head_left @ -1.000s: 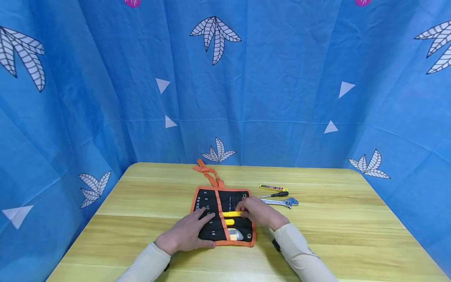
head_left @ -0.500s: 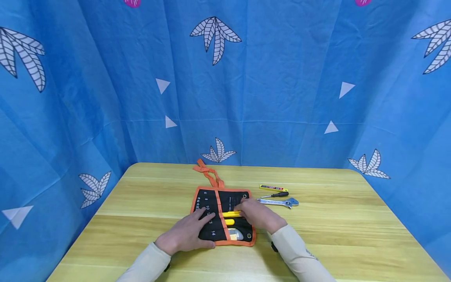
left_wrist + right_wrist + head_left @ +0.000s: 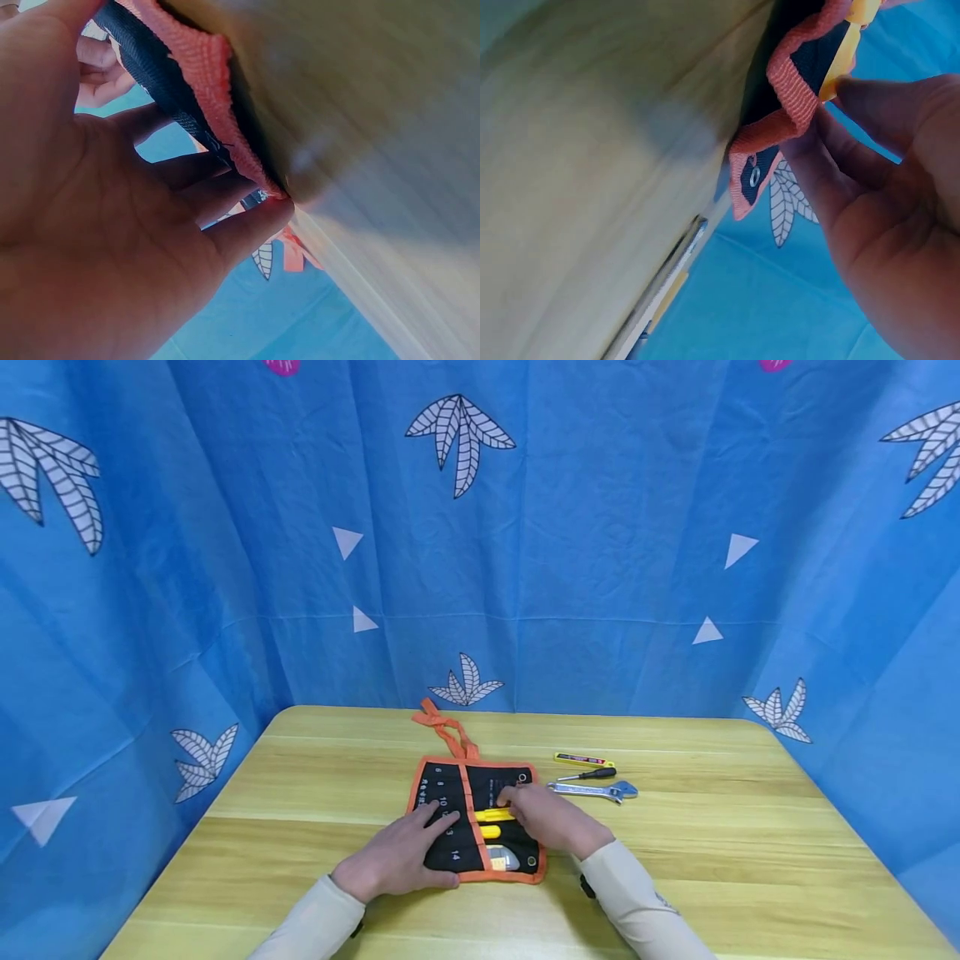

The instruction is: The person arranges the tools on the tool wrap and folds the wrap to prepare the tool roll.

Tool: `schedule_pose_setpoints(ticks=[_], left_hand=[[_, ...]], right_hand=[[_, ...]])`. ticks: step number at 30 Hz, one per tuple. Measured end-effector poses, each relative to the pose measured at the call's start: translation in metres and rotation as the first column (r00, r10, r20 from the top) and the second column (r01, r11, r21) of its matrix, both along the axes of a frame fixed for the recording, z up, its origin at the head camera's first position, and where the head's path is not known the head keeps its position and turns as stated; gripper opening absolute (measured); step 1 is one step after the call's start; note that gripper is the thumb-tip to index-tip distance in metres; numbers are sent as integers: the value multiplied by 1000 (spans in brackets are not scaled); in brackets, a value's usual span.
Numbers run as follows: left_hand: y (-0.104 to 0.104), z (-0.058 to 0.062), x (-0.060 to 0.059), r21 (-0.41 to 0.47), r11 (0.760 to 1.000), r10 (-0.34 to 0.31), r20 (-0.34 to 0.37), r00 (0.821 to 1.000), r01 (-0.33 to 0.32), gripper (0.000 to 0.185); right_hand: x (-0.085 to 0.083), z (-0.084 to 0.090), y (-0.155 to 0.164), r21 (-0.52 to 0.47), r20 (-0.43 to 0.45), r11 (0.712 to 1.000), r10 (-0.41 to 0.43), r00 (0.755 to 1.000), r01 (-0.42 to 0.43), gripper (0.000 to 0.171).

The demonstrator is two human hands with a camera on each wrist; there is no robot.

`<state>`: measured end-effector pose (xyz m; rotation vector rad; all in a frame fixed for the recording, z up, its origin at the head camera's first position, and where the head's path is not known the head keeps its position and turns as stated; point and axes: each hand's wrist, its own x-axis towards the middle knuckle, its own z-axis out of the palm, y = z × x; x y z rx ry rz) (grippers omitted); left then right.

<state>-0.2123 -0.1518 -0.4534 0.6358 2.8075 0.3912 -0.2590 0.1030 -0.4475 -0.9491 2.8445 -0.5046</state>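
A black tool roll (image 3: 517, 837) with orange trim lies unrolled on the table, size numbers printed down its left half. My left hand (image 3: 397, 853) rests on that half, fingers spread. In the left wrist view the fingers (image 3: 251, 225) lie along the roll's edge. My right hand (image 3: 551, 817) is over the right half, holding the end of a yellow-handled tool (image 3: 491, 816) that sits in a pocket. The right wrist view has the thumb (image 3: 870, 105) against the yellow end. Below it, a second yellow handle (image 3: 490, 832) and a grey-and-yellow tool (image 3: 501, 858) stick out of pockets.
Right of the roll lie an adjustable wrench (image 3: 600, 790), a black-handled screwdriver (image 3: 588, 774) and a slim yellow tool (image 3: 585, 760) with a printed label. Orange ties (image 3: 447, 731) trail from the roll's far edge. A blue patterned curtain (image 3: 600, 568) hangs behind the wooden table (image 3: 720, 827).
My right hand has shifted slightly left along the yellow-handled tool, uncovering more of the wrench's handle. The left hand has stayed on the tool roll.
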Motion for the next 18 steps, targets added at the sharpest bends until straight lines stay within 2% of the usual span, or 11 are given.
schedule_pose_setpoints(ticks=[4, 9, 18], left_hand=[[1, -1, -1, 1, 1000, -6, 0, 1000, 6, 92], [2, -2, -2, -4, 1000, -1, 6, 1000, 1, 93], [2, -2, -1, 5, 1000, 8, 10, 1000, -8, 94]], right_hand=[[-2, -1, 5, -75, 36, 997, -9, 999, 12, 16], [-6, -1, 7, -125, 70, 992, 2, 998, 6, 16], [-9, -5, 8, -122, 47, 992, 27, 999, -21, 13]])
